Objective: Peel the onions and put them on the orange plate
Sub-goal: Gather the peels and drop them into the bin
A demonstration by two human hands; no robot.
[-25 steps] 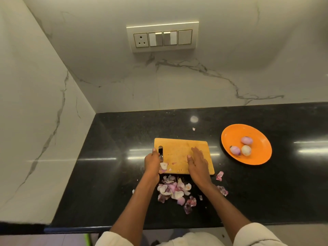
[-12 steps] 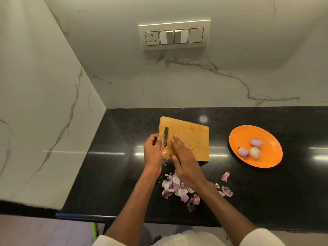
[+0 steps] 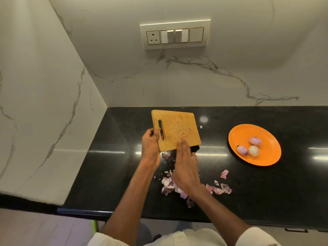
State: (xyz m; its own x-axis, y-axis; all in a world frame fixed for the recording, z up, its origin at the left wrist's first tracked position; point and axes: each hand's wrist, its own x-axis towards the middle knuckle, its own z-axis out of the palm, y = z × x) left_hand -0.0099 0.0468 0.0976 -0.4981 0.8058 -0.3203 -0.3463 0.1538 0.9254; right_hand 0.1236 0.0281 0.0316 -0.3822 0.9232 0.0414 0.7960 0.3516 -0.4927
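Three peeled onions (image 3: 249, 146) lie on the orange plate (image 3: 266, 158) at the right of the black counter. My left hand (image 3: 150, 145) grips the handle edge of a wooden cutting board (image 3: 174, 129), which is tilted up off the counter. My right hand (image 3: 185, 165) is flat with straight fingers, its fingertips touching the board's lower edge. A pile of purple and white onion peels (image 3: 167, 184) lies on the counter under my right wrist, partly hidden by it. A few small peel bits stick to the board.
More loose peels (image 3: 224, 188) lie to the right of the pile. Marble walls close off the counter at the back and left, with a socket and switch panel (image 3: 174, 35) above. The counter's front edge (image 3: 83, 211) runs near my body.
The board has been lifted and tilted further up, held at its handle by my left hand. My right hand has slid down the board's face to its lower edge.
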